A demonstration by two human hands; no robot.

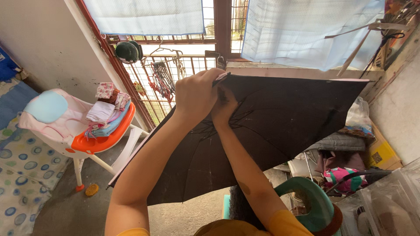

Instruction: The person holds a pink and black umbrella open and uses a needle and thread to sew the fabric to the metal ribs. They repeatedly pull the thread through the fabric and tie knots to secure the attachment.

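An open umbrella [284, 118], black on its inner side with a pale pink outer edge, is held up before me toward the window. My left hand [196, 94] is shut on its rim at the top, near a pink edge strip. My right hand [224, 107] sits just beside it, fingers pressed on the fabric and ribs on the inner side. Thin metal ribs fan out below the hands. The umbrella's shaft and handle are hidden behind my arms.
A baby high chair [65, 124] with an orange tray holds folded clothes [107, 113] at left. A metal window grille [162, 83] with hangers and a small fan [127, 51] stands behind. Bags, boxes and a teal seat [315, 201] crowd the right. Patterned mat [22, 170] lies at left.
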